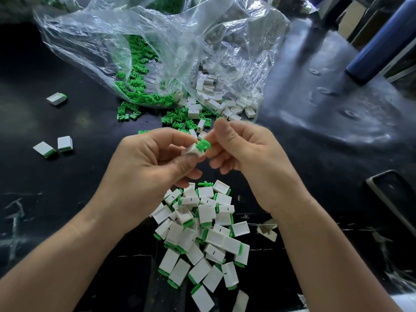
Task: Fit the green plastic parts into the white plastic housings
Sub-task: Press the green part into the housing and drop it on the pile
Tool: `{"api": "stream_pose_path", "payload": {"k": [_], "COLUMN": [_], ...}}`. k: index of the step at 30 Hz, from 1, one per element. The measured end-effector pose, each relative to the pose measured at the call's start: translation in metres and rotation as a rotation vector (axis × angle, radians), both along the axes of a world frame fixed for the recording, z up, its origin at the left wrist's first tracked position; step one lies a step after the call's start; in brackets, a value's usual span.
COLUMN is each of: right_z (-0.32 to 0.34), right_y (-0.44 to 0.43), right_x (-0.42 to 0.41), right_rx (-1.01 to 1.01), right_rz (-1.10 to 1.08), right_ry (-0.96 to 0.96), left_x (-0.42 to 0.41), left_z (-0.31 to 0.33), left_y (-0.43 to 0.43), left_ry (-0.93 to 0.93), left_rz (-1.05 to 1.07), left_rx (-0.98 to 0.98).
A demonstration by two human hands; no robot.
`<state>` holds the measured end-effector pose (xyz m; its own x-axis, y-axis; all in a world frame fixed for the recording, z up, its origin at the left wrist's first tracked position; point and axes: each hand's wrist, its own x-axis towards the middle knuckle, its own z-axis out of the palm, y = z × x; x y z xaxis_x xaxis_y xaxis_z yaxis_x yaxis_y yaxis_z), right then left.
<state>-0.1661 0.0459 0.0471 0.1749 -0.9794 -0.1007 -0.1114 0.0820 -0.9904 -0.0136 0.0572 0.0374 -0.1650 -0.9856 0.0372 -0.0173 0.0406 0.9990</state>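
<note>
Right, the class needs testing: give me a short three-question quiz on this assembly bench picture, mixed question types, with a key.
1. True or false: the left hand holds a white housing.
2. Which hand pinches the green part? A left hand, B right hand.
3. Fill in: loose green parts spill from a clear plastic ___.
Key: 1 true; 2 B; 3 bag.

green part [203, 145] at white housing [191, 152] opening, held aloft
</note>
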Motion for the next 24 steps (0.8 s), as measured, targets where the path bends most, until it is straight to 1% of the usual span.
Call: {"api": "stream_pose_path", "payload": {"k": [2, 4, 7, 9, 11, 14, 17, 20, 24], "right_z": [0.0002, 0.0006, 0.0002, 0.0, 0.0001, 0.0011, 0.0015, 0.0006, 0.0005], "right_y": [-0.0015, -0.0025, -0.0018, 0.0005, 0.0022, 0.0038, 0.005, 0.0056, 0.0056], "right_x": [0.0008, 0.0012, 0.0012, 0.0032, 0.0057, 0.0081, 0.0086, 0.0088, 0.0091], "right_rx": [0.118, 0.194, 0.249, 0.275, 0.293, 0.295, 0.284, 0.275, 0.274], "right_rz": [0.046, 0.105, 0.176, 0.246, 0.299, 0.343, 0.344, 0.344, 0.353], "right_ry": [-0.005, -0.019, -0.078, -0.112, -0.12, -0.113, -0.104, -0.092, -0.085], "left_x": [0.0, -0.0003, 0.0001, 0.0013, 0.0018, 0.0026, 0.0026, 0.0011, -0.0006], "left_z": [0.0002, 0.0005, 0.0005, 0.0008, 0.0, -0.0009, -0.0003, 0.0001, -0.0007], "left_y": [0.0006, 0.0008, -0.0001, -0.0005, -0.0002, -0.0005, -0.0019, -0.0015, -0.0007], "left_ry": [-0.006, -0.013, -0.034, 0.016, 0.022, 0.011, -0.048, -0.014, -0.031], "left_rz": [-0.001, -0.006, -0.013, -0.043, -0.071, -0.033, -0.033, -0.05, 0.016], "left_rx": [-0.014, -0.061, -0.132, -0.116, -0.128, -0.141, -0.166, -0.173, -0.187]}}
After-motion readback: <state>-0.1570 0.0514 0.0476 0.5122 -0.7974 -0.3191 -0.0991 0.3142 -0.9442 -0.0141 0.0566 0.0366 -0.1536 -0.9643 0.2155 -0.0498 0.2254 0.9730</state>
